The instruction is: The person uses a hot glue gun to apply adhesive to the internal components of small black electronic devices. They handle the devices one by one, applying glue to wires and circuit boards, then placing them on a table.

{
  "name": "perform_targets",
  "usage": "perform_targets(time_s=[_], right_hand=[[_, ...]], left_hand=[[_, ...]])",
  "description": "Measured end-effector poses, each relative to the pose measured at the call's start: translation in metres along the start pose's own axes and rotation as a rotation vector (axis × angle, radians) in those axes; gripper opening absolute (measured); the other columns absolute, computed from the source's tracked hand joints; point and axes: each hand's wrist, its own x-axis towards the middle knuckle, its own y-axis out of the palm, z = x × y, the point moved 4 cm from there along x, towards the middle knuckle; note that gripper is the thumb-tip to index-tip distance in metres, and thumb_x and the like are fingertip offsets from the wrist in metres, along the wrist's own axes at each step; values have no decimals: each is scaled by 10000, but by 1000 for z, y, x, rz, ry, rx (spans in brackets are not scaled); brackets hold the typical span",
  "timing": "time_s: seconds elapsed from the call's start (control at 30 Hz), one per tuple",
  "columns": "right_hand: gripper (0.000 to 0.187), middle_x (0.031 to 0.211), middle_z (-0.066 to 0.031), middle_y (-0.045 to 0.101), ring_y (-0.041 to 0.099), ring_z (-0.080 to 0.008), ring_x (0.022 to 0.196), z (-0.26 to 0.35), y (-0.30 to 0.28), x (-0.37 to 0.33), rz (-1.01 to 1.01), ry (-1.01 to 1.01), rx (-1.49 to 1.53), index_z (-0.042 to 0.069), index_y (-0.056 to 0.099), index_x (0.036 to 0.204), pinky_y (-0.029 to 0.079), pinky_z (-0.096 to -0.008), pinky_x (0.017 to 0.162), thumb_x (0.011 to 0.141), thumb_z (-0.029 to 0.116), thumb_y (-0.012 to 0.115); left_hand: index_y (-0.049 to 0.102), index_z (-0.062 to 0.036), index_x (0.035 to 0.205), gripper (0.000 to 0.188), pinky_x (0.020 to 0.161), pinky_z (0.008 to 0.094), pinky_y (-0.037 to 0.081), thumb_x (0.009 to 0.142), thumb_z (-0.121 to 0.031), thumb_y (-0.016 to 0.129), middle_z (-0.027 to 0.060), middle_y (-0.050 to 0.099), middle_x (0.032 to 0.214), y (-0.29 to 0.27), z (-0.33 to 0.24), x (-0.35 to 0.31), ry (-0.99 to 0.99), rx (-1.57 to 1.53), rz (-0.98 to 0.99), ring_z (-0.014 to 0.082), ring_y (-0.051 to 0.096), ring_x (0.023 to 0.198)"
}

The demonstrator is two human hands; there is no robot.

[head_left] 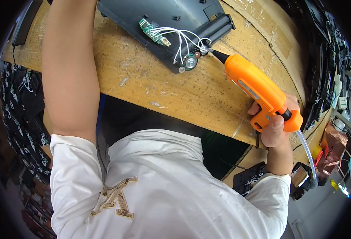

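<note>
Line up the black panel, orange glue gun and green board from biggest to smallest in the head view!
1. Black panel, even partly out of view
2. Orange glue gun
3. Green board

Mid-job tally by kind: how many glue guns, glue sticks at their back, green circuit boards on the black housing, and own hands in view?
Glue gun: 1
Glue stick: 1
Green circuit board: 1
Hand: 1, the right hand; left out of frame
Total: 4

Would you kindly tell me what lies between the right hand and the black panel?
In the head view, the glue gun lies there: the right hand grips it, and its nozzle points toward the black panel.
</note>
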Motion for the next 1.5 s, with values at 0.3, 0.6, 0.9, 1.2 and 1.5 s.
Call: perform_targets(time_s=[0.3,0.6,0.9,1.2,1.5], right_hand=[[662,709,-92,680,647,-192,569,-6,-1,7,-10,-160,84,-7,683,915,510,-280,546,878,620,473],[659,797,-148,699,692,-240,708,-7,1,6,-37,-106,170,-27,676,952,550,-322,666,886,598,480],[630,798,-131,698,690,-231,712,-9,4,5,-109,-72,240,-24,678,957,545,-305,665,898,573,486],[446,646,-119,583,589,-256,548,15,-2,8,-89,-172,-305,17,636,770,445,-318,504,847,457,635],[461,693,-112,633,602,-187,596,-9,-5,6,-190,-87,137,23,622,748,421,-307,489,848,472,606]], left_hand=[[709,54,837,184,554,206,445,818,-129,709,43,666,694,-1,19,15,-124,-232,162,60,567,618],[705,62,843,187,560,207,458,822,-124,702,37,662,693,-5,17,13,-144,-255,156,55,565,613],[705,61,839,185,540,205,441,819,-123,703,26,654,682,-1,20,15,-149,-255,197,48,547,596],[699,59,829,185,538,215,442,823,-125,689,31,647,667,-3,21,13,-142,-298,181,52,542,588],[703,22,826,216,589,281,475,810,-192,683,84,655,646,-8,19,14,-107,-127,180,108,581,597]])
